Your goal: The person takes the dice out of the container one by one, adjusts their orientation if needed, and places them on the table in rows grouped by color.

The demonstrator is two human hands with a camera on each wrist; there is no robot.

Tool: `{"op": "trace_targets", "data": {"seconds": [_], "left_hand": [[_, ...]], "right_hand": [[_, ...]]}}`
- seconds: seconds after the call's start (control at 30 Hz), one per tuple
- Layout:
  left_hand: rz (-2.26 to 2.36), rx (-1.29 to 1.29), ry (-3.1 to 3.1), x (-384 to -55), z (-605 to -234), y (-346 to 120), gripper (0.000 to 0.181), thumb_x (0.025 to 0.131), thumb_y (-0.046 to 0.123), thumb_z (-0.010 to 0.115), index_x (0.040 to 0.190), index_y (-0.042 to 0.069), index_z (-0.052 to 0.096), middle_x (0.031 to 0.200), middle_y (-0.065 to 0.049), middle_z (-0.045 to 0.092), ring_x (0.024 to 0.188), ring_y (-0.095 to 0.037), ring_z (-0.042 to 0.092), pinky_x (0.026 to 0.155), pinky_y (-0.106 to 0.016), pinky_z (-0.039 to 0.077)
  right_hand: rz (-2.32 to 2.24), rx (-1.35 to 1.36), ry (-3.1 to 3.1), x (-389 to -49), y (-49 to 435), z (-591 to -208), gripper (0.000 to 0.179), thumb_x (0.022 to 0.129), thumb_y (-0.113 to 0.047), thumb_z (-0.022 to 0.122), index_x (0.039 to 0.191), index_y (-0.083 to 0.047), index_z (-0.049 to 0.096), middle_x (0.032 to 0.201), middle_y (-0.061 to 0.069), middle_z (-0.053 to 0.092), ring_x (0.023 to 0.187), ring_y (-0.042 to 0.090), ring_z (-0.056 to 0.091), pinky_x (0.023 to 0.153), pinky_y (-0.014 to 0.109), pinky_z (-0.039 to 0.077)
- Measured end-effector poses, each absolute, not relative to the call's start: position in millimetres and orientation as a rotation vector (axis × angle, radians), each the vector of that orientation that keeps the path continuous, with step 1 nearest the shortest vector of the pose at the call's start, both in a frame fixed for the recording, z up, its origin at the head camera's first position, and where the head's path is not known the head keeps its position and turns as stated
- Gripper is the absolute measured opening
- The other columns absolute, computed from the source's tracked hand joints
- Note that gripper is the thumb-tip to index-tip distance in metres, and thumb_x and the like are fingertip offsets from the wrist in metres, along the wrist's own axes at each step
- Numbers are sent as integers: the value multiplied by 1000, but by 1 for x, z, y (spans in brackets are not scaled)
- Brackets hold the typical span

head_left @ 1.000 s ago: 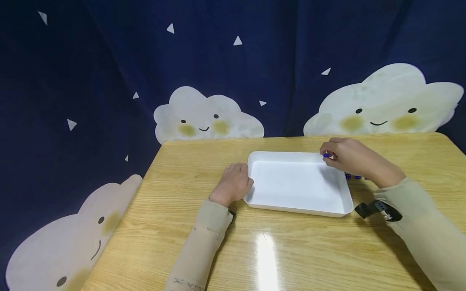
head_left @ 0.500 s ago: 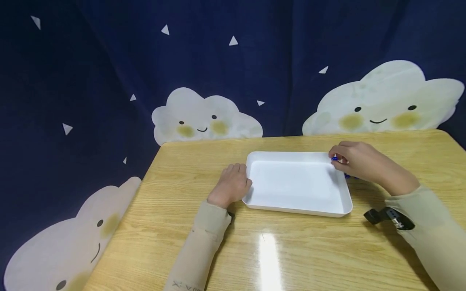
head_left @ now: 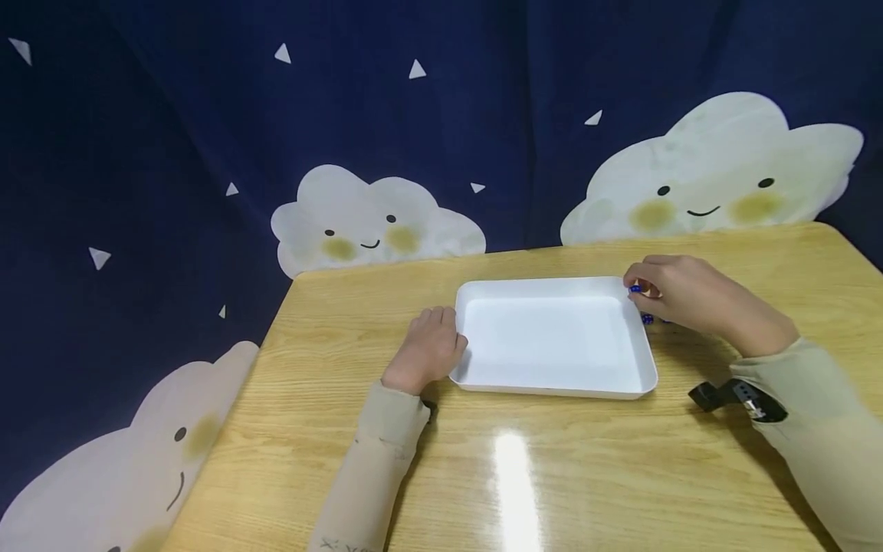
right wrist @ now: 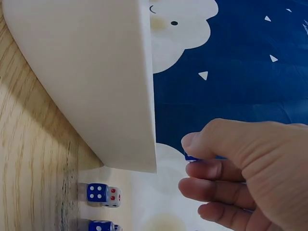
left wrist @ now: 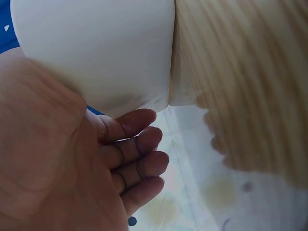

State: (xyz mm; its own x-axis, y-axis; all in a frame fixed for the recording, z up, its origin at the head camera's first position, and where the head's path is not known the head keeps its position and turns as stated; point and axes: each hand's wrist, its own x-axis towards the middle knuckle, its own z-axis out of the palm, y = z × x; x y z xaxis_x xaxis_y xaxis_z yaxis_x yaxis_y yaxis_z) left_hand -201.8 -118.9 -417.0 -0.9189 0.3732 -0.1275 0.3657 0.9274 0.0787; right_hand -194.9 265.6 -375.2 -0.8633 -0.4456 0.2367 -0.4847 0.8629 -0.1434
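A shallow white tray (head_left: 552,337) lies on the wooden table. At its left wall, my left hand (head_left: 426,349) holds the rim, thumb over the edge and fingers outside, as the left wrist view also shows with the tray wall (left wrist: 110,53). Over the tray's far right corner, my right hand (head_left: 679,295) pinches a small blue die (head_left: 635,289) between thumb and index finger; only a sliver of this die (right wrist: 191,158) shows in the right wrist view. Just outside the right wall, a blue die (right wrist: 97,193) with white pips rests beside a white die (right wrist: 114,197).
Another blue die (right wrist: 100,225) is partly cut off at the lower edge of the right wrist view. The wooden table (head_left: 331,460) ends at a dark blue curtain (head_left: 386,115) printed with clouds and triangles.
My right hand, pinching the blue die, has shifted right and stays by the tray's far right corner. The left hand keeps its hold on the tray. The head view has turned slightly.
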Motion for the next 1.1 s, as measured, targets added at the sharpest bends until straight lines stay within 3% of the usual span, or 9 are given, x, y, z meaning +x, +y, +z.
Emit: {"op": "trace_targets", "data": {"seconds": [1.1], "left_hand": [[119,581,2956,-203,-417,-119,27,106,24,34,110,1,48,100,-11,47,90,-27,39,82,-35,34]], "right_hand": [[295,511,-3065,-195,299,-375,18,90,-17,77,103,-5,73,83,2,68,73,16,55,64,35,45]]}}
